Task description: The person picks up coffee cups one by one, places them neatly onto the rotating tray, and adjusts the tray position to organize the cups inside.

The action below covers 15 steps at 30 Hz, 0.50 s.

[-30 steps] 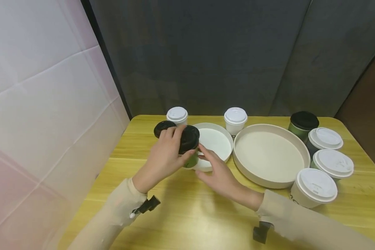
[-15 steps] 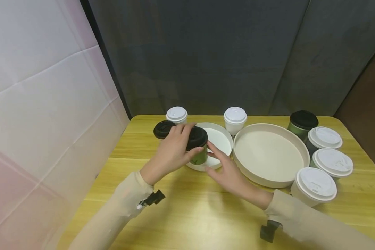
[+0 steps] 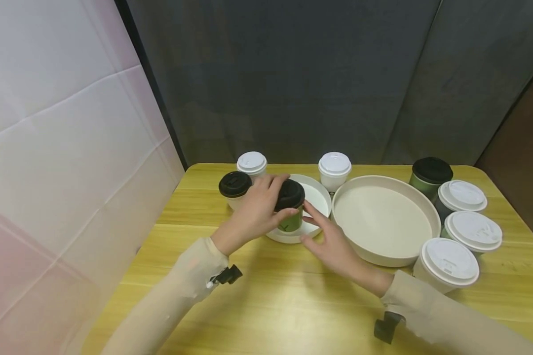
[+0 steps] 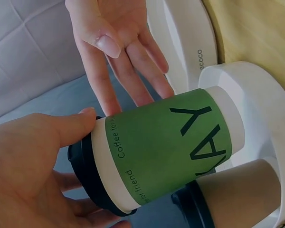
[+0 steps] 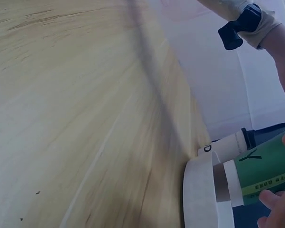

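Observation:
A paper coffee cup [image 3: 289, 224] with a green sleeve and black lid stands nearly upright over the small white round tray [image 3: 317, 195]. My left hand [image 3: 250, 209] grips it around the lid, thumb along the near side. In the left wrist view the green cup [image 4: 166, 147] has its pale base inside the tray's rim [image 4: 270, 90]. My right hand [image 3: 333, 246] is on the cup's right side, fingers fairly straight and fingertips at the sleeve. The right wrist view shows the green cup [image 5: 266, 168] just above the tray wall [image 5: 199, 190].
Left of the tray stands a black-lidded cup [image 3: 235, 185], with a white-lidded cup [image 3: 251, 162] behind it. Another white cup [image 3: 334, 170] is at the back. A larger beige tray [image 3: 384, 217] lies right, bordered by several lidded cups [image 3: 453, 264]. A dark partition [image 3: 293, 84] closes the back.
Both hands have moved right with the green cup, from the small tray's left edge to over its middle. The black-lidded cup at left is now less covered by the left hand.

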Each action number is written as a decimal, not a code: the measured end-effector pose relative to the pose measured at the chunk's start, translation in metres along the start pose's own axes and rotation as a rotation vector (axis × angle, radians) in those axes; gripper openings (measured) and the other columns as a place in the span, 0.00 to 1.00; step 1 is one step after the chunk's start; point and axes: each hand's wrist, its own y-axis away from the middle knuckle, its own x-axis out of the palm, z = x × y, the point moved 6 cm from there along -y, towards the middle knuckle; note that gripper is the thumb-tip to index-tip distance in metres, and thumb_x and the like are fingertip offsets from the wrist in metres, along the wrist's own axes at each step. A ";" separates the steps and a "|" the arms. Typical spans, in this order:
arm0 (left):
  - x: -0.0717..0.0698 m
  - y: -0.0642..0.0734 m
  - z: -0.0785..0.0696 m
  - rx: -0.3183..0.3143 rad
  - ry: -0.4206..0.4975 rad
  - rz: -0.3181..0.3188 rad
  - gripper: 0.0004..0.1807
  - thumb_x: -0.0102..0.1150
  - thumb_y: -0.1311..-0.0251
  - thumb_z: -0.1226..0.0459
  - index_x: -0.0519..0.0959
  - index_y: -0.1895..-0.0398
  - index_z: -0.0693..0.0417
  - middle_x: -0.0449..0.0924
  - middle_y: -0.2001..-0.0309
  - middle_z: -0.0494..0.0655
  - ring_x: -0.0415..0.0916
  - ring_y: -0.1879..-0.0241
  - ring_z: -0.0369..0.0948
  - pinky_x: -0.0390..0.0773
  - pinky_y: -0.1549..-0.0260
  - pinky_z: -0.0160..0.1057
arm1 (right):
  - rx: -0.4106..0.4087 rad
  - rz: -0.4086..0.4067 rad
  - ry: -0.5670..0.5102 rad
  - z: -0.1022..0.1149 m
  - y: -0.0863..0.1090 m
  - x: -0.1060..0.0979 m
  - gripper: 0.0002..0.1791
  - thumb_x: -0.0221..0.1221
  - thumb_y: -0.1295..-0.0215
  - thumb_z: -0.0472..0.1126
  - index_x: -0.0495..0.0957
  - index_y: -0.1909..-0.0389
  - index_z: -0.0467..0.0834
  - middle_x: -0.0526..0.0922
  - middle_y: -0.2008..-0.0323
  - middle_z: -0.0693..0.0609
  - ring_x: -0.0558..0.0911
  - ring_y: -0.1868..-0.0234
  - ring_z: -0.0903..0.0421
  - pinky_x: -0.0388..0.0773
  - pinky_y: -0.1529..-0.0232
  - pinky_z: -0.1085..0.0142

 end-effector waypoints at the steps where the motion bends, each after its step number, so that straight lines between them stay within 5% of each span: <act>1: 0.001 -0.001 0.000 0.002 0.000 -0.001 0.42 0.62 0.39 0.44 0.62 0.28 0.56 0.72 0.38 0.58 0.70 0.37 0.53 0.73 0.36 0.53 | 0.003 0.001 0.000 -0.001 0.000 0.000 0.43 0.59 0.35 0.36 0.51 0.22 0.54 0.59 0.23 0.51 0.74 0.32 0.48 0.68 0.31 0.43; 15: 0.019 -0.004 0.003 0.010 -0.005 0.032 0.43 0.62 0.40 0.42 0.62 0.27 0.53 0.69 0.33 0.56 0.69 0.35 0.53 0.73 0.35 0.51 | 0.016 0.025 0.015 -0.017 0.005 0.001 0.43 0.58 0.33 0.39 0.48 0.21 0.52 0.57 0.23 0.48 0.74 0.31 0.47 0.62 0.28 0.40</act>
